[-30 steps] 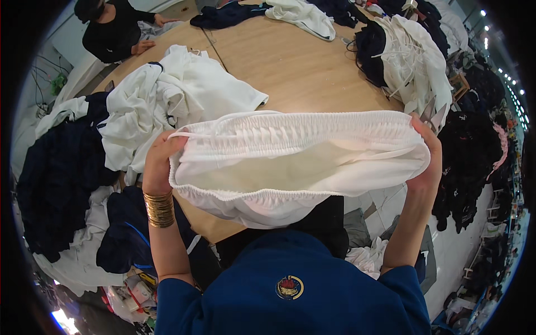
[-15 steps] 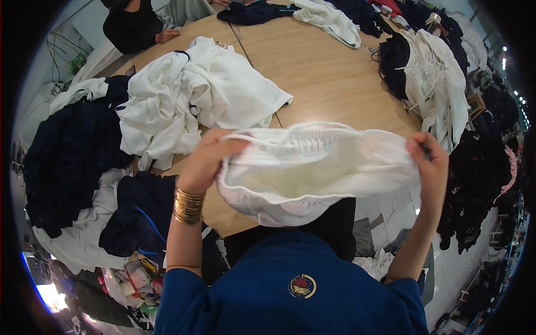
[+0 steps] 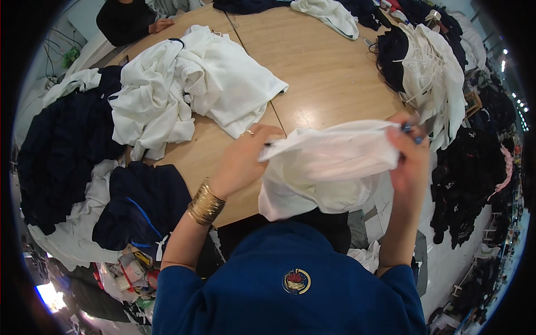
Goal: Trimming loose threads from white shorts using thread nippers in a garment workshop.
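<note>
Between my hands hangs a white elastic-waist garment (image 3: pixel 335 159), held up over the table's near edge. The fingers of my left hand (image 3: pixel 245 156) close on its left edge, where a dark bit shows at the fingertips. My right hand (image 3: pixel 407 153) grips the opposite end. A small tool with blue parts (image 3: pixel 412 133) sits in that same hand, blurred; it looks like thread snips, but its blades are not clear. Part of the cloth is smeared by motion, and the fold hides most of the inside.
White garments (image 3: pixel 223 84) lie heaped on the wooden table (image 3: pixel 312 78). Navy garments (image 3: pixel 67 151) pile up at the left, with a blue-trimmed navy piece (image 3: pixel 142 204) nearer. More white clothing (image 3: pixel 435 72) hangs at the right edge. Across the table sits a person in black (image 3: pixel 125 22).
My left hand has come inward to the right, and the garment, held stretched by its waistband before, is now folded together. The blue-parted tool shows more clearly in my right hand.
</note>
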Demonstrator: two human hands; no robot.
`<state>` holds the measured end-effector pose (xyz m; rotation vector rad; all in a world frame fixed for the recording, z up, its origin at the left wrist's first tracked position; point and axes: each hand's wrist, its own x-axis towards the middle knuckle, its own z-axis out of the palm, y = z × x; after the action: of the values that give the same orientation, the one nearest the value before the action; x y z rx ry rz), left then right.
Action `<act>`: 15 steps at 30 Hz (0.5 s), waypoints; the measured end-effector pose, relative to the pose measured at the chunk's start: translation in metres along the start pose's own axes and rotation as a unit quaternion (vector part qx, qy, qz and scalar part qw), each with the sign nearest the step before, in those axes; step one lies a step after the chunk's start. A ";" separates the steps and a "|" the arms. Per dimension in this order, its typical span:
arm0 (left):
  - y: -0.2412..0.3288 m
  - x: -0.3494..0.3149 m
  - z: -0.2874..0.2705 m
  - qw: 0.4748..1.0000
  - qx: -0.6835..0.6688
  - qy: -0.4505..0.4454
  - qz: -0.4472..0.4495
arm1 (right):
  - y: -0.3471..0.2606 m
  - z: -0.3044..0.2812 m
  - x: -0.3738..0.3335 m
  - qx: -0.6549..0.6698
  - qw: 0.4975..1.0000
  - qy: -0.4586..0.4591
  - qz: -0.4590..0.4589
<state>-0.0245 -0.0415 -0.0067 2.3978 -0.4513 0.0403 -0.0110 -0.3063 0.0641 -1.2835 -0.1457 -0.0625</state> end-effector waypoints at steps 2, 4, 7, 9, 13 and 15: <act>-0.014 -0.002 -0.002 0.968 -0.232 0.098 -0.005 | -0.015 -0.012 0.003 0.034 0.994 0.099 -0.008; -0.027 -0.006 -0.033 0.969 -0.242 0.007 -0.042 | -0.027 -0.041 0.003 0.074 0.984 0.164 0.017; -0.035 -0.024 -0.068 0.931 -0.333 -0.095 -0.112 | -0.035 -0.053 0.001 0.087 0.982 0.163 0.046; -0.038 -0.028 -0.077 0.889 -0.421 -0.119 -0.136 | -0.032 -0.055 -0.001 0.084 0.974 0.205 0.044; -0.041 -0.038 -0.080 0.810 -0.555 -0.065 -0.179 | -0.024 -0.086 -0.003 0.122 0.984 0.118 0.053; -0.035 -0.039 -0.078 0.787 -0.585 -0.014 -0.195 | -0.022 -0.098 -0.003 0.129 0.986 0.092 0.061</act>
<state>-0.0422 0.0449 0.0253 1.1945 0.0624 -0.3618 -0.0098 -0.4067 0.0580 -1.0195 0.0811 -0.0545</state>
